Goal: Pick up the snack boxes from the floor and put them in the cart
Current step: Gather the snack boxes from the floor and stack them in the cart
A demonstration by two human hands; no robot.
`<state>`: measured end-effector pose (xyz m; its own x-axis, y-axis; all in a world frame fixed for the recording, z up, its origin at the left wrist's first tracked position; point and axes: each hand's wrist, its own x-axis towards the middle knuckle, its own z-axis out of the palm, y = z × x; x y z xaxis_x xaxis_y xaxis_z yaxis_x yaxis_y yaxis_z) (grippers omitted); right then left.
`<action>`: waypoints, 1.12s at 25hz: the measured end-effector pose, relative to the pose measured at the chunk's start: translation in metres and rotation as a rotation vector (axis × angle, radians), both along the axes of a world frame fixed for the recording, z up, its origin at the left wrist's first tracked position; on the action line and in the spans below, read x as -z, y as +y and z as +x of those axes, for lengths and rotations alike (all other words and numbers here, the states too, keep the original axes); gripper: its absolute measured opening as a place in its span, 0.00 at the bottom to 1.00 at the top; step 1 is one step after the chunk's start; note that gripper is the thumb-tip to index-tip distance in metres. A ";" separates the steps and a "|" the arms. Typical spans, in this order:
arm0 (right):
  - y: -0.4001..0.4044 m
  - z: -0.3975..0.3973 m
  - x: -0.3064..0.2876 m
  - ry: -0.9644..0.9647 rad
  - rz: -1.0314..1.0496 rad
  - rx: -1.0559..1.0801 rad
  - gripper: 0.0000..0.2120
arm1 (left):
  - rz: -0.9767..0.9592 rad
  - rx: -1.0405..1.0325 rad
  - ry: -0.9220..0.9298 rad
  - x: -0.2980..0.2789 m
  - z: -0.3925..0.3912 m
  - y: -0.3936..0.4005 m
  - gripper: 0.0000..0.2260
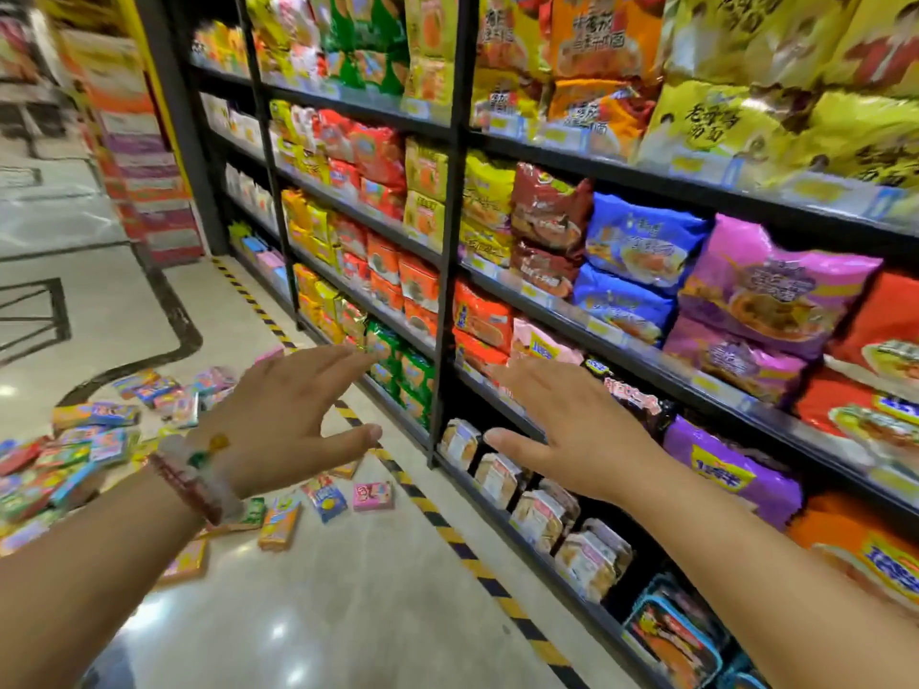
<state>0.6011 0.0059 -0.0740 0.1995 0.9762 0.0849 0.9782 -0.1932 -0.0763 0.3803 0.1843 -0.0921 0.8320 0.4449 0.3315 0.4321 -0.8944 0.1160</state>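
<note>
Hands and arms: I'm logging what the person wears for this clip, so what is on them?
Both forearms are bare, with no sleeves or gloves in view. The left hand has two bracelets at its wrist: a dark red band and a pale beaded bracelet with green and yellow beads. The right hand wears nothing.

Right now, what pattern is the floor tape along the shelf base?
Yellow and black diagonal stripes on the floor tape, clearest in the head view.

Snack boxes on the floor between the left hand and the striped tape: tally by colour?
pink box: 1
blue box: 1
green box: 1
orange boxes: 2, one partly hidden under the left hand
Total: 5
The pile further left is too blurred to count.
</note>
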 end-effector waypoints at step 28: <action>0.599 0.135 0.279 0.165 -0.188 -0.199 0.32 | -0.061 -0.151 0.078 0.242 0.108 0.537 0.31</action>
<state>0.7365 0.6045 -0.3532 -0.0010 0.9930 -0.1181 0.9757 -0.0249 -0.2179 0.4880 0.7218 -0.3340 0.7764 0.5840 0.2371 0.5708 -0.8110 0.1285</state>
